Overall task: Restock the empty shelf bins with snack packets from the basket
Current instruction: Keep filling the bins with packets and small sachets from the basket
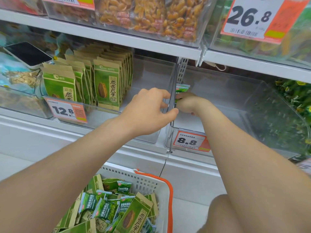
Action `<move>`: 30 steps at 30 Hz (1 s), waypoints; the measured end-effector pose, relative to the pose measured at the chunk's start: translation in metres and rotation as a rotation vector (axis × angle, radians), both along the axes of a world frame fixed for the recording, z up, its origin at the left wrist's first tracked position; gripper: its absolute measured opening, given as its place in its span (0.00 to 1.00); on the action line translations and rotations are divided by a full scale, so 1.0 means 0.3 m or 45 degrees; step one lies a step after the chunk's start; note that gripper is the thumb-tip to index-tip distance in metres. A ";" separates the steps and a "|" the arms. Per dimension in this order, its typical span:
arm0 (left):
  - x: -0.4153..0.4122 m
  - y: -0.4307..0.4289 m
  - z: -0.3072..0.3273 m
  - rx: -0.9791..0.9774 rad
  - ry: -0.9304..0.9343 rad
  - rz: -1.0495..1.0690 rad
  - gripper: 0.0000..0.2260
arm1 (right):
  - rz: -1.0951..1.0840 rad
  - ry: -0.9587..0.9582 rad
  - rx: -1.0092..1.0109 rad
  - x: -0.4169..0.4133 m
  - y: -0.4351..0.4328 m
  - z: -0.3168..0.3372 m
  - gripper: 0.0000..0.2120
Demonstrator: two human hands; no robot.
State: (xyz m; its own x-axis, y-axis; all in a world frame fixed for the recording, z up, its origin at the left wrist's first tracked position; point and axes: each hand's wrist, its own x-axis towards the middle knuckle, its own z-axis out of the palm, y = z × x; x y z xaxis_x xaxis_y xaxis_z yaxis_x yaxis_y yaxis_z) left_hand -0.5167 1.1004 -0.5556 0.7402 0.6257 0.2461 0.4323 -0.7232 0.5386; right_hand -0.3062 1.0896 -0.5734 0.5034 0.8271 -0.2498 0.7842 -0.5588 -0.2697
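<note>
right hand [188,105] grips packet [181,89], left hand [148,113] beside

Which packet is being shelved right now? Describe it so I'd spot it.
Find the clear bin with the 8.8 price tag. At its left end the right hand holds a small green packet, shorter than the seed packs next door.

The shelf packets [107,88] are kraft tan with green panels and a striped brown seed. The basket [151,182] is white, its handle [170,192] orange. The small packet [182,89] seems green and white.
</note>
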 end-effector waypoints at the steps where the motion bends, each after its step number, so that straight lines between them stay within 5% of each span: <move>1: -0.001 0.000 -0.002 -0.007 0.006 -0.006 0.25 | 0.036 0.003 -0.027 -0.002 -0.007 0.000 0.20; 8: -0.036 -0.024 -0.009 -0.017 0.034 -0.080 0.28 | 0.094 -0.190 0.016 -0.015 -0.037 0.012 0.09; 15: -0.131 -0.071 -0.026 0.308 -0.220 0.104 0.09 | -0.110 -0.192 0.717 -0.142 -0.220 0.099 0.10; 19: -0.202 -0.104 -0.024 0.273 0.088 0.299 0.13 | 0.065 -0.160 0.839 -0.336 -0.362 0.213 0.08; 22: -0.241 -0.099 -0.088 0.191 0.458 0.162 0.13 | 0.324 -0.153 0.658 -0.460 -0.410 0.206 0.09; 26: -0.274 -0.112 -0.217 -0.010 0.881 -0.109 0.05 | 0.741 -0.156 -0.006 -0.564 -0.405 0.079 0.11; 30: -0.298 -0.146 -0.406 -0.197 1.046 -0.188 0.04 | 0.984 -0.230 -0.597 -0.632 -0.382 -0.054 0.16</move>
